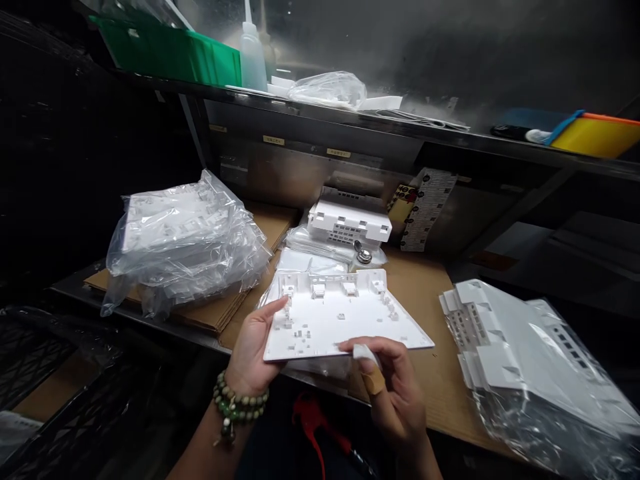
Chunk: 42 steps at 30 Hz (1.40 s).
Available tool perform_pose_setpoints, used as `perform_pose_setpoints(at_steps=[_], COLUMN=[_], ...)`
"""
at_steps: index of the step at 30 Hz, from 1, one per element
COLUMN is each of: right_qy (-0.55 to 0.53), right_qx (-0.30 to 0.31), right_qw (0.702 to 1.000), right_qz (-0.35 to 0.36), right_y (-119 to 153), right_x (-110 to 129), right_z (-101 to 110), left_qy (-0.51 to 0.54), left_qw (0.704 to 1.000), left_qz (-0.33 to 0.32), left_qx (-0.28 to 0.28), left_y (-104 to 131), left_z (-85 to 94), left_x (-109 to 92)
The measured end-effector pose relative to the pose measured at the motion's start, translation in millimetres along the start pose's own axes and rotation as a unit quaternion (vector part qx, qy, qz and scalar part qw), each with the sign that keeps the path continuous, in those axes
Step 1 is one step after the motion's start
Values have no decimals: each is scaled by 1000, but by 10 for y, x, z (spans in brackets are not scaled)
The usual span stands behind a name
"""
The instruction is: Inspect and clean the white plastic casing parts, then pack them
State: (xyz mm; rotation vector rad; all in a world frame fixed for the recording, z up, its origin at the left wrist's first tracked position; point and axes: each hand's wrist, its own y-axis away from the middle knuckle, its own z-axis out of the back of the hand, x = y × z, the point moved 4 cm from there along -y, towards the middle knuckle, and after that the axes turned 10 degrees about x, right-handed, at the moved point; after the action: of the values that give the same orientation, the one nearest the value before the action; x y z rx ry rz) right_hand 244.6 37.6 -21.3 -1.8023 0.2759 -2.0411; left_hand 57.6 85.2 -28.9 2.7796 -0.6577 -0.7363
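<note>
A white moulded plastic panel (340,317) with clips and small posts on its inner face is tilted toward me over the bench. My left hand (256,343) is closed on its left edge, thumb on the inner face and the other fingers hidden beneath. At the near edge, my right hand (395,383) pinches a small white piece of cloth or paper (367,353) between thumb and fingers. Its index fingertip touches the panel's edge. A tan bandage (374,381) wraps the right thumb. Behind the panel stands a small metal-lidded container (364,255), its lid flipped up.
Plastic-wrapped white panels are piled at left (185,227) and right (520,340). Another white housing (350,219) sits behind. Cardboard (425,280) covers the bench. A red air gun (313,417) hangs below the front edge. The shelf above holds a green bin (170,57) and a squeeze bottle (253,57).
</note>
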Motion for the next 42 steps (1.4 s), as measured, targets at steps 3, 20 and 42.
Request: perform_pose_setpoints(at_steps=[3, 20, 42], right_qy=[-52, 244, 269], right_qx=[88, 138, -21], right_qw=[989, 947, 958], right_qz=[-106, 158, 92], right_y=[72, -14, -59], right_x=[12, 421, 187], right_z=[36, -450, 270], left_qy=[21, 41, 27], left_qw=[1000, 983, 979], left_qz=[12, -178, -203], left_qx=[-6, -7, 6], left_y=[-21, 129, 364], left_z=[10, -156, 267], left_x=[35, 103, -249])
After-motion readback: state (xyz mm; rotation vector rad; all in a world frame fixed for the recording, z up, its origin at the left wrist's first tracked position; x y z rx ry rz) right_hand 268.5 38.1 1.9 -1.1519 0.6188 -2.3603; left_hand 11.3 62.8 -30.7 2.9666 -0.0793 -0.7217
